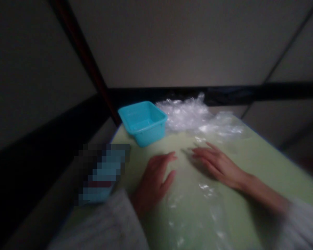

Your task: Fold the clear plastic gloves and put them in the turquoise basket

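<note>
A clear plastic bag or sheet (195, 215) lies flat on the green tabletop, nearest to both hands. My left hand (158, 177) is at its left edge, thumb and fingers apart, with nothing in it. On the other side, my right hand (219, 165) hovers over or rests on the table near the sheet's upper right, fingers stretched out and holding nothing. Beyond them is a pile of crumpled clear plastic (187, 116) at the table's far end. The picture is dim and slightly blurred.
A turquoise plastic basket (151, 133), with nothing visible inside, stands at the far left of the green table (273, 163). A pixelated, light blue object (106, 173) lies along the left edge. Grey panels with dark strips rise behind.
</note>
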{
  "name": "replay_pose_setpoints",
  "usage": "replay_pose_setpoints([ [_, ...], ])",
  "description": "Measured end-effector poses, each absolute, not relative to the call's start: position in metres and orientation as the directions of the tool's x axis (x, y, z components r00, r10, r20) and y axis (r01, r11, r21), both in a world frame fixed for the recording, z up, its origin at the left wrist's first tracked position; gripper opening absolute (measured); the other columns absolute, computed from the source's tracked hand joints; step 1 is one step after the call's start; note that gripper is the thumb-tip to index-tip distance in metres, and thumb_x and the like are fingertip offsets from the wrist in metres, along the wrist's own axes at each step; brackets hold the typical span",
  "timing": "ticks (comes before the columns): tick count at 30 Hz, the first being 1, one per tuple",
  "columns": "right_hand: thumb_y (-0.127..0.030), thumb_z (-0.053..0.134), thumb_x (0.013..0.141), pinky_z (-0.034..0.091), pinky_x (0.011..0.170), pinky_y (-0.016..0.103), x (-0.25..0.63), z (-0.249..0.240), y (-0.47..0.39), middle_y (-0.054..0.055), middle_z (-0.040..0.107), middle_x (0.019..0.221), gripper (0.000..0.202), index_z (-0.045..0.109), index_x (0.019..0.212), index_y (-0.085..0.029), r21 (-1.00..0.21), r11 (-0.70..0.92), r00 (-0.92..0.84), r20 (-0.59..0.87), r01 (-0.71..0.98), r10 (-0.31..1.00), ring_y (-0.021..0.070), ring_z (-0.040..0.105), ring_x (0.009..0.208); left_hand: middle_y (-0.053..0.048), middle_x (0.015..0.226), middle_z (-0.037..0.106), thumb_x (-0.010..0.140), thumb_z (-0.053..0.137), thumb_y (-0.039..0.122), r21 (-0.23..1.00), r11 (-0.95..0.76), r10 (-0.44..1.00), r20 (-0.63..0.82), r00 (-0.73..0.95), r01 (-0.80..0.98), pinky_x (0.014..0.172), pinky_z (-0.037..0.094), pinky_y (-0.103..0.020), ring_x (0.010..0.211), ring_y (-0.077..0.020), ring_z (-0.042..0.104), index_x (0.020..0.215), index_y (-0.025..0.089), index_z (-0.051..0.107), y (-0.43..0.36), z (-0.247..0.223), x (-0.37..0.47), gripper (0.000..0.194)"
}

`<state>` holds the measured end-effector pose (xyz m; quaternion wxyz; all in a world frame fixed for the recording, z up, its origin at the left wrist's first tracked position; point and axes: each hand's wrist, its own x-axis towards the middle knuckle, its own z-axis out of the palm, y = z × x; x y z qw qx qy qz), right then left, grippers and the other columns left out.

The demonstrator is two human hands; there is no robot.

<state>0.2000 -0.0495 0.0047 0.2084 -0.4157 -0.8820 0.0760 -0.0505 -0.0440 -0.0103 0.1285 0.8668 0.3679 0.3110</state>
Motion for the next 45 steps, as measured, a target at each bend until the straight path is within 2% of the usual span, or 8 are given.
replay_pose_setpoints([
  [5, -0.031, 0.033, 0.097, 0.016, 0.109, 0.059, 0.200, -0.006, -0.043, 0.010, 0.052, 0.133, 0.039, 0.042, 0.133, -0.020, -0.320, 0.606, -0.561, 0.230, 0.728, 0.795, 0.0240, 0.046, 0.124, -0.010, 0.127, 0.056, 0.092, 0.038, 0.021, 0.418, -0.669, 0.741, 0.320, 0.590, 0.614, 0.109, 0.023, -0.049, 0.124, -0.0212, 0.043, 0.132, 0.015, 0.032, -0.029, -0.023, -0.053, 0.041],
  [9, -0.034, 0.034, 0.096, 0.017, 0.109, 0.058, 0.203, -0.005, -0.041, 0.011, 0.047, 0.137, 0.044, 0.035, 0.137, -0.019, -0.310, 0.587, -0.537, 0.239, 0.748, 0.809, 0.0254, 0.039, 0.130, -0.013, 0.131, 0.052, 0.091, 0.037, 0.020, 0.395, -0.619, 0.784, 0.264, 0.561, 0.679, 0.110, 0.018, -0.053, 0.126, -0.0225, 0.042, 0.130, 0.013, 0.034, -0.029, -0.027, -0.053, 0.040],
  [16, -0.034, 0.027, 0.097, 0.045, 0.096, 0.045, 0.212, 0.004, -0.040, 0.012, 0.059, 0.124, 0.041, 0.045, 0.130, -0.015, -0.501, 0.472, -0.371, 0.292, 0.726, 0.881, 0.0243, 0.057, 0.112, -0.017, 0.134, 0.048, 0.092, 0.035, 0.024, 0.391, -0.599, 0.798, 0.359, 0.484, 0.699, 0.108, 0.029, -0.045, 0.126, -0.0232, 0.042, 0.132, 0.008, 0.035, -0.025, -0.028, -0.055, 0.044],
  [19, -0.038, 0.031, 0.096, 0.038, 0.103, 0.046, 0.211, -0.008, -0.036, 0.013, 0.048, 0.136, 0.046, 0.042, 0.134, -0.014, -0.422, 0.499, -0.432, 0.251, 0.757, 0.866, 0.0259, 0.047, 0.123, -0.017, 0.142, 0.038, 0.091, 0.036, 0.026, 0.298, -0.640, 0.768, 0.283, 0.575, 0.708, 0.110, 0.025, -0.043, 0.133, -0.0230, 0.033, 0.136, 0.008, 0.033, -0.026, -0.030, -0.055, 0.049],
  [24, -0.046, 0.033, 0.095, 0.021, 0.111, 0.050, 0.213, -0.025, -0.030, 0.011, 0.027, 0.148, 0.059, 0.022, 0.145, -0.018, -0.258, 0.561, -0.534, 0.173, 0.787, 0.828, 0.0265, 0.023, 0.137, -0.015, 0.148, 0.028, 0.091, 0.039, 0.034, 0.151, -0.673, 0.739, 0.142, 0.658, 0.724, 0.111, 0.023, -0.044, 0.138, -0.0240, 0.023, 0.140, 0.008, 0.029, -0.027, -0.031, -0.055, 0.057],
  [28, -0.046, 0.029, 0.096, 0.019, 0.112, 0.049, 0.217, -0.020, -0.031, 0.007, 0.022, 0.150, 0.058, 0.013, 0.147, -0.022, -0.259, 0.551, -0.508, 0.216, 0.794, 0.834, 0.0253, 0.020, 0.137, -0.016, 0.149, 0.025, 0.092, 0.036, 0.039, 0.117, -0.640, 0.767, 0.156, 0.623, 0.759, 0.111, 0.023, -0.045, 0.138, -0.0247, 0.021, 0.141, 0.007, 0.027, -0.026, -0.028, -0.056, 0.059],
  [33, -0.048, 0.029, 0.096, 0.020, 0.111, 0.051, 0.220, -0.020, -0.031, 0.010, 0.023, 0.149, 0.059, 0.015, 0.147, -0.021, -0.226, 0.550, -0.518, 0.185, 0.804, 0.835, 0.0264, 0.023, 0.136, -0.018, 0.148, 0.025, 0.092, 0.034, 0.041, 0.105, -0.605, 0.793, 0.160, 0.587, 0.789, 0.110, 0.022, -0.050, 0.138, -0.0276, 0.020, 0.140, 0.003, 0.027, -0.025, -0.028, -0.057, 0.061],
  [45, -0.046, 0.030, 0.096, 0.016, 0.112, 0.051, 0.220, -0.018, -0.033, 0.009, 0.015, 0.151, 0.062, 0.004, 0.147, -0.023, -0.170, 0.584, -0.558, 0.178, 0.794, 0.810, 0.0263, 0.016, 0.138, -0.019, 0.147, 0.027, 0.092, 0.035, 0.043, 0.090, -0.594, 0.800, 0.179, 0.573, 0.800, 0.110, 0.024, -0.047, 0.137, -0.0271, 0.023, 0.139, 0.002, 0.029, -0.025, -0.029, -0.057, 0.062],
])
